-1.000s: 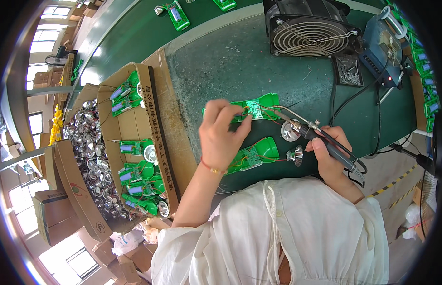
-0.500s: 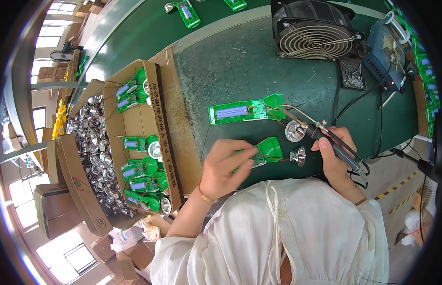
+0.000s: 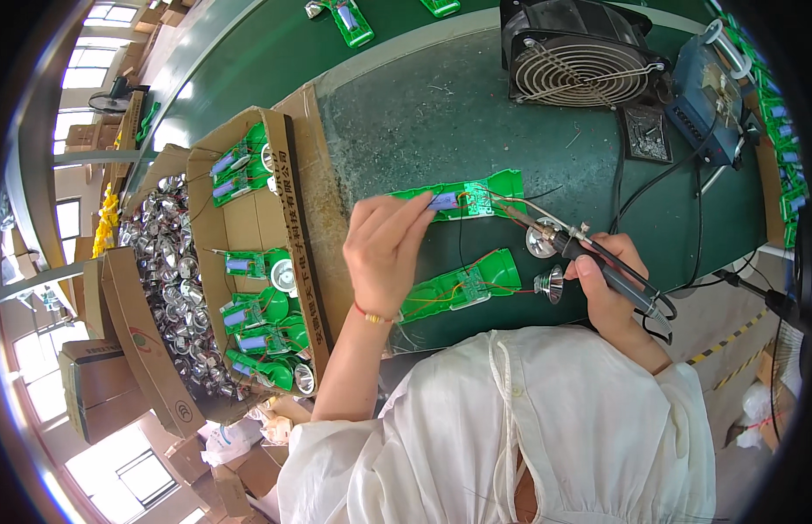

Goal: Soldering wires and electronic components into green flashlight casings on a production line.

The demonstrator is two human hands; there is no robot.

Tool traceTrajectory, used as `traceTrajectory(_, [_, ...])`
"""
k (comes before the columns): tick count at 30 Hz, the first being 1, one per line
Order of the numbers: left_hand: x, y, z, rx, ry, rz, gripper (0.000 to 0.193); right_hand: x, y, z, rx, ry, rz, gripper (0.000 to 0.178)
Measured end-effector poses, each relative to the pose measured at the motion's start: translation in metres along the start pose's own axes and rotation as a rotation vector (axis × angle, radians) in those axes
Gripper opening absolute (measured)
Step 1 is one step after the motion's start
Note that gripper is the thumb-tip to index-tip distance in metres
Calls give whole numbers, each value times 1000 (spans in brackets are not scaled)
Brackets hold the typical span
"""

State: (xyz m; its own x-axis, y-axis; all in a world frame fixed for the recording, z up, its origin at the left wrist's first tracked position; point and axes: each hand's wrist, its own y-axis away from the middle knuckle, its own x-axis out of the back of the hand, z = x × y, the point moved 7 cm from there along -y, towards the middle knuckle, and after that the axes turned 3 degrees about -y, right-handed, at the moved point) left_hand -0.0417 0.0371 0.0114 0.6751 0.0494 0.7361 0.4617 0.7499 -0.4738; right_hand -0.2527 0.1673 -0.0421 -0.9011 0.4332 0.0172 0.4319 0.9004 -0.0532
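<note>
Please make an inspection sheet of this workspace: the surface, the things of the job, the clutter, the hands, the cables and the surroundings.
Surface: dark green bench mat, worn, with small specks.
Job's things: upper green circuit assembly and lower green circuit assembly lie flat; a silver reflector cup lies beside the lower one.
Clutter: metal stand tray with solder bits.
Hands: left hand fingers touch the upper assembly; right hand grips a soldering iron, tip toward the upper board.
Cables: black cords cross the mat to the blue soldering station.
Surroundings: fan; cardboard box of green assemblies; box of reflectors.
</note>
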Motion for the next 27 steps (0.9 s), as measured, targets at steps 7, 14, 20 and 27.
traceTrajectory(7, [-32,-14,-1,7,80,-162,10,0,-1,1,33,80,-74,15])
traceTrajectory(14, [-39,-7,5,-71,57,-212,9,-9,-8,-4,-23,66,-90,15])
traceTrajectory(20, [-38,-4,3,-73,55,-203,11,-10,-10,-5,-31,66,-95,16])
traceTrajectory(27, [-39,0,4,-93,36,-163,12,-12,-9,-2,11,29,-94,14])
